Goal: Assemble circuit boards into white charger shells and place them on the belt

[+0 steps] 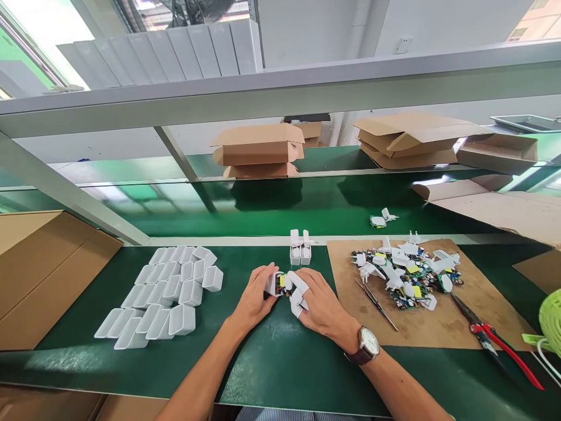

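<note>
My left hand [255,299] grips a small white plastic casing [271,284] above the green bench, its fingers closed around it. My right hand [323,302] pinches a white plastic part [298,292] joined to a small circuit board [286,283] with a yellow component. The board sits at the casing's open end; how far it is inside is hidden by my fingers. Left of my hands, rows of white open casings [182,318] lie on the bench. Just beyond them stand two white casings with parts on top [300,248].
At right, a brown board [421,330] bears a heap of circuit boards with white parts [405,272], tweezers [376,304] and red-handled pliers [486,330]. A cardboard box [48,275] stands at left. A metal rail [245,241] borders a green conveyor belt [263,207] holding one loose assembly [380,220].
</note>
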A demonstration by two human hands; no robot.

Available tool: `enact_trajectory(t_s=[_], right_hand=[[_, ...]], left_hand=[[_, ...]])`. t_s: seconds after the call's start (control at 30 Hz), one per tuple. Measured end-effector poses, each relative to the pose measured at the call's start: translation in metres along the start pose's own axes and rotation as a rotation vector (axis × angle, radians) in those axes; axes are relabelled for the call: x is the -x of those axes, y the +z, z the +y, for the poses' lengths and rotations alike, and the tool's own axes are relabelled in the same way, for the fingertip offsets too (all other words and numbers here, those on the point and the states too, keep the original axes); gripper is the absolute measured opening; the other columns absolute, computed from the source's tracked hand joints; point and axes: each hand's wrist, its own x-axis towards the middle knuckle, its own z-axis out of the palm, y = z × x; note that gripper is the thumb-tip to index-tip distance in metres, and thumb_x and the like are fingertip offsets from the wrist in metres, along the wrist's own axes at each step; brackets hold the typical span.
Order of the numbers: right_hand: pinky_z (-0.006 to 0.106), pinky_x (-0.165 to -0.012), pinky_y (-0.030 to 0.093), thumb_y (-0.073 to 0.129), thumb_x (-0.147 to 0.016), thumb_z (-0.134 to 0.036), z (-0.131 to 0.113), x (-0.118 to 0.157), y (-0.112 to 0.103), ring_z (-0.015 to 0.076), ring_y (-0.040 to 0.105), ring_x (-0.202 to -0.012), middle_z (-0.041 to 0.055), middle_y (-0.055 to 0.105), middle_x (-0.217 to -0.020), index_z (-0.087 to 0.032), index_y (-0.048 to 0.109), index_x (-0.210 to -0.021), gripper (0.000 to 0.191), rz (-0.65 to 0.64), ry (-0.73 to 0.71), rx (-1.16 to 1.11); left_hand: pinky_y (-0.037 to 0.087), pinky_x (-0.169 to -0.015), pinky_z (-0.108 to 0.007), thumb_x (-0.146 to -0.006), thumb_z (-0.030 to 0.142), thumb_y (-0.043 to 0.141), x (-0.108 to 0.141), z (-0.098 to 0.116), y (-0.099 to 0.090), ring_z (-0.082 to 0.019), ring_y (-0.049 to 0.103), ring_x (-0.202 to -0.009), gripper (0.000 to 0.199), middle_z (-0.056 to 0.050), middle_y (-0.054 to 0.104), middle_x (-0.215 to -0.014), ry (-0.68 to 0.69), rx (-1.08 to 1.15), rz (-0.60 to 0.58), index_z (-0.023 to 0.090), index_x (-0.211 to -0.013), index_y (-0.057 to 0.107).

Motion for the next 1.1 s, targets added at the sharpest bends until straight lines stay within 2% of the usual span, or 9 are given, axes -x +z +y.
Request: enact_trajectory(t_s=[0.2, 0.4, 0.6, 0.77, 1.0, 1.1], right_hand=[[0.054, -0.095, 0.055, 0.050, -0.075, -0.002, -0.0011, -0.0004, -0.0014, 0.0336, 0.055, -0.120, 0.0178, 0.061, -0.127, -0.015, 0.044, -0.143, 0.069, -0.016, 0.014, 0.007], [0.054, -0.095, 0.055, 0.050, -0.077, -0.002, -0.0008, 0.0014, 0.0007, 0.0339, 0.055, -0.120, 0.0189, 0.062, -0.125, -0.012, 0.049, -0.138, 0.062, -0.005, 0.005, 0.024], [0.053, -0.096, 0.055, 0.051, -0.078, -0.003, 0.0014, 0.0020, -0.0002, 0.0335, 0.053, -0.123, 0.0200, 0.061, -0.128, -0.010, 0.049, -0.138, 0.061, -0.020, 0.006, 0.002], [0.054, -0.097, 0.055, 0.050, -0.077, -0.004, 0.0026, 0.0032, -0.0003, 0.0333, 0.053, -0.124, 0.0179, 0.060, -0.129, -0.014, 0.049, -0.139, 0.062, -0.026, 0.010, -0.008], [0.053, -0.098, 0.054, 0.054, -0.081, -0.006, 0.0033, 0.0026, 0.0018, 0.0342, 0.054, -0.123, 0.0218, 0.062, -0.127, -0.009, 0.046, -0.142, 0.061, -0.046, 0.000, -0.050], [0.052, -0.096, 0.055, 0.063, -0.087, -0.017, 0.0021, 0.0003, 0.0008, 0.0329, 0.057, -0.118, 0.0179, 0.065, -0.120, -0.014, 0.048, -0.140, 0.055, -0.015, 0.021, -0.122]], left_hand=[[0.053, -0.107, -0.051, -0.095, 0.015, 0.058, 0.0002, 0.0000, 0.0004, -0.030, 0.056, -0.129, 0.070, -0.013, 0.061, -0.138, 0.018, -0.037, 0.012, 0.029, -0.156, 0.026], [0.055, -0.104, -0.049, -0.095, 0.015, 0.059, -0.0006, 0.0022, 0.0005, -0.029, 0.058, -0.125, 0.073, -0.014, 0.064, -0.135, 0.048, -0.061, 0.023, 0.026, -0.158, 0.024], [0.053, -0.105, -0.052, -0.094, 0.017, 0.063, -0.0013, 0.0023, 0.0021, -0.030, 0.058, -0.125, 0.070, -0.015, 0.063, -0.136, 0.028, -0.039, 0.029, 0.026, -0.155, 0.030], [0.053, -0.105, -0.052, -0.093, 0.018, 0.064, -0.0007, -0.0008, 0.0030, -0.030, 0.059, -0.125, 0.070, -0.015, 0.063, -0.135, 0.035, -0.022, 0.035, 0.026, -0.154, 0.031], [0.048, -0.107, -0.053, -0.088, 0.019, 0.070, 0.0002, 0.0029, 0.0055, -0.031, 0.059, -0.125, 0.071, -0.013, 0.065, -0.135, -0.050, 0.013, 0.012, 0.028, -0.151, 0.039], [0.047, -0.108, -0.055, -0.085, 0.021, 0.072, 0.0024, 0.0059, 0.0087, -0.031, 0.058, -0.127, 0.074, -0.011, 0.064, -0.137, -0.126, 0.169, -0.034, 0.031, -0.151, 0.040]])
